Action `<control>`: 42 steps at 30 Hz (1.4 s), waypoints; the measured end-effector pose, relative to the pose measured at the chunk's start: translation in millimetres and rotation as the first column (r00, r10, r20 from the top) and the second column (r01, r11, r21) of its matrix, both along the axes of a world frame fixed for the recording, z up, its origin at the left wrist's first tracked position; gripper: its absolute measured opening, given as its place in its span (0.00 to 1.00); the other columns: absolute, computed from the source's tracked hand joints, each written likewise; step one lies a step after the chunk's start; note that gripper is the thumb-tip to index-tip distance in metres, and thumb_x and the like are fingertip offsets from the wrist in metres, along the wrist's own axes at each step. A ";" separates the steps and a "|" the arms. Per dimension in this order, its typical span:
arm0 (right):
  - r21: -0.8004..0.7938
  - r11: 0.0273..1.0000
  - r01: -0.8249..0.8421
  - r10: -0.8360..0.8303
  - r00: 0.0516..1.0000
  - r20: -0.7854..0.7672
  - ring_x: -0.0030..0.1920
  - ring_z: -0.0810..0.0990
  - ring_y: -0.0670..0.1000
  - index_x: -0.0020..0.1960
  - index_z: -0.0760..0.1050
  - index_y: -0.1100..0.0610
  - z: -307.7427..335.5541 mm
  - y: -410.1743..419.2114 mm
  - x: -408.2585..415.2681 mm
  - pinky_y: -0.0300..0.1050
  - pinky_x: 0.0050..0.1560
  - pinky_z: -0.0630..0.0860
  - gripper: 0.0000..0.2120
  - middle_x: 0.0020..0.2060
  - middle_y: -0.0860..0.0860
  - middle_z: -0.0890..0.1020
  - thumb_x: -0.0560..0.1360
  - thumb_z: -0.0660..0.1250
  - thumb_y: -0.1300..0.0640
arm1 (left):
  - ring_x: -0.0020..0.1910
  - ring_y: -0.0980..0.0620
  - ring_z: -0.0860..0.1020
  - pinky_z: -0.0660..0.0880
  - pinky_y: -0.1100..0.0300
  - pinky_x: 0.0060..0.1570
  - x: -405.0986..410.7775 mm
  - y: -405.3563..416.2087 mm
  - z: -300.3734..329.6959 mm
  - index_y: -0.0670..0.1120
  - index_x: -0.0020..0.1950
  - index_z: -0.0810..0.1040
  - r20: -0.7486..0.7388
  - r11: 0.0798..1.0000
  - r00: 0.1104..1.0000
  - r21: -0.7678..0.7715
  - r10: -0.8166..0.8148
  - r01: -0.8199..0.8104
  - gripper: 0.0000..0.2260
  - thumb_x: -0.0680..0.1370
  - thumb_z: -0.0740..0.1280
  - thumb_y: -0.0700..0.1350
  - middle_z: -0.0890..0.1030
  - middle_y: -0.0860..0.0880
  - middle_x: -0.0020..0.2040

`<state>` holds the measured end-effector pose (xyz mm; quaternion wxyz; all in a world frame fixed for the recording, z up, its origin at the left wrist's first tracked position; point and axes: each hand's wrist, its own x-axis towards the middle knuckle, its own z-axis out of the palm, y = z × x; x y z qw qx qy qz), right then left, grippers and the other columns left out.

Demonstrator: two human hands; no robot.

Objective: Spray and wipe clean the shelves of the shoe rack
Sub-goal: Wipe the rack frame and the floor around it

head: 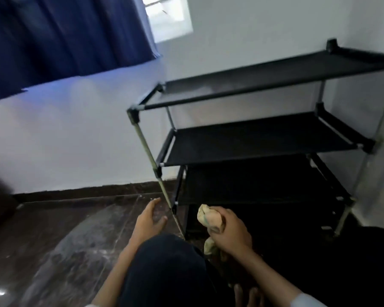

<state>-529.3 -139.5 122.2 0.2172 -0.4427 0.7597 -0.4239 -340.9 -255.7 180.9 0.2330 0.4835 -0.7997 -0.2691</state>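
Shoe rack (259, 138) stands in the corner, against the white wall (75, 140), on the dark shiny floor (53, 240). It has black cloth shelves on thin metal poles. You can see the top shelf (275, 72), the middle shelf (253, 138) and a lower shelf (253, 182). Under that it is too dark to tell much.

The right hand (228, 231) is low down, in front of the bottom of the rack. Its fingers are curled tight round a bunched-up pale cloth (208, 216). One end of the cloth sticks out above the fist and a bit hangs below it.

The left hand (149, 220) holds nothing. Its fingers are spread and loose, just beside the rack's front left pole (152, 160), over the floor. I cannot tell if it touches the pole.

A knee in dark trousers (164, 269) is between the two arms. A blue curtain (60, 34) hangs at the top left, next to a bright window (169, 16).
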 end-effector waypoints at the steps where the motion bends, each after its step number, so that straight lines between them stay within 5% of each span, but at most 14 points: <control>1: -0.057 0.998 -0.004 0.004 1.000 -0.003 0.53 0.77 0.49 0.60 0.71 0.36 19.9 -5.0 1.4 0.49 0.49 0.77 0.23 0.52 0.39 0.75 0.67 0.69 0.49 | 0.67 0.46 0.71 0.67 0.56 0.65 -0.9 -1.7 17.3 0.40 0.69 0.68 -0.032 0.999 0.999 -0.040 0.017 -0.018 0.24 0.74 0.69 0.35 0.73 0.43 0.67; 10: -0.430 0.897 0.104 -0.197 0.964 -0.177 0.45 0.81 0.50 0.58 0.71 0.39 183.2 -47.0 27.0 0.41 0.37 0.67 0.22 0.47 0.42 0.79 0.66 0.67 0.35 | 0.69 0.47 0.69 0.62 0.62 0.65 -26.5 -19.8 155.7 0.41 0.69 0.68 -0.154 0.951 0.988 -0.304 0.002 -0.049 0.22 0.76 0.65 0.36 0.71 0.44 0.69; 16: -0.509 0.830 0.226 -0.366 0.910 -0.193 0.45 0.77 0.47 0.59 0.73 0.41 231.2 -82.6 34.5 0.47 0.51 0.58 0.19 0.47 0.42 0.78 0.68 0.68 0.41 | 0.63 0.45 0.73 0.61 0.71 0.57 -44.2 -61.8 216.1 0.40 0.67 0.71 -0.141 0.889 0.989 -0.457 -0.054 -0.017 0.20 0.75 0.59 0.29 0.75 0.43 0.64; 21: -0.630 0.698 0.341 -0.464 0.885 -0.035 0.48 0.74 0.50 0.65 0.73 0.48 243.2 -110.0 43.5 0.47 0.45 0.72 0.27 0.54 0.47 0.75 0.68 0.74 0.53 | 0.65 0.46 0.72 0.66 0.61 0.62 -70.4 -93.8 239.3 0.43 0.69 0.68 -0.032 0.910 0.979 -0.375 -0.203 0.177 0.21 0.77 0.62 0.32 0.74 0.45 0.66; 26: -0.500 0.834 0.232 -0.393 0.887 -0.244 0.52 0.75 0.51 0.72 0.66 0.45 255.2 -142.2 65.0 0.40 0.46 0.64 0.31 0.71 0.43 0.68 0.70 0.69 0.53 | 0.59 0.51 0.74 0.68 0.62 0.58 -74.9 -116.3 242.3 0.46 0.65 0.72 -0.023 0.903 0.948 -0.311 -0.318 0.295 0.14 0.79 0.63 0.42 0.77 0.48 0.62; 30: -0.404 0.891 0.205 -0.383 0.817 -0.431 0.50 0.77 0.54 0.72 0.63 0.45 252.8 -140.2 50.9 0.43 0.42 0.64 0.34 0.70 0.42 0.69 0.68 0.71 0.53 | 0.50 0.50 0.78 0.72 0.69 0.48 -71.0 -125.8 236.7 0.43 0.65 0.72 0.007 0.886 0.936 -0.322 -0.351 0.334 0.19 0.76 0.62 0.31 0.81 0.45 0.54; 32: -0.381 0.877 0.292 -0.444 0.797 -0.410 0.51 0.77 0.53 0.70 0.64 0.42 254.7 -128.1 32.8 0.43 0.42 0.63 0.29 0.66 0.42 0.72 0.71 0.68 0.54 | 0.48 0.52 0.78 0.71 0.66 0.47 -73.4 -127.1 234.0 0.43 0.69 0.68 -0.018 0.918 0.951 -0.270 -0.308 0.292 0.25 0.75 0.61 0.27 0.82 0.45 0.52; 36: -0.386 0.683 0.620 -0.718 0.665 -0.203 0.44 0.80 0.59 0.59 0.72 0.43 261.2 -88.0 -25.2 0.45 0.39 0.62 0.17 0.51 0.49 0.79 0.71 0.65 0.55 | 0.49 0.55 0.79 0.68 0.62 0.53 -76.2 -128.2 226.0 0.48 0.73 0.64 -0.045 0.925 0.966 -0.303 -0.256 0.230 0.28 0.76 0.64 0.30 0.83 0.50 0.53; 42: -0.240 0.741 0.627 -0.672 0.692 -0.266 0.37 0.69 0.53 0.57 0.72 0.45 275.0 -71.6 -44.4 0.42 0.38 0.62 0.15 0.51 0.47 0.75 0.71 0.66 0.53 | 0.43 0.61 0.75 0.67 0.66 0.52 -75.0 -125.4 221.9 0.49 0.74 0.61 -0.084 0.903 0.968 -0.386 -0.236 0.186 0.31 0.75 0.67 0.34 0.84 0.52 0.51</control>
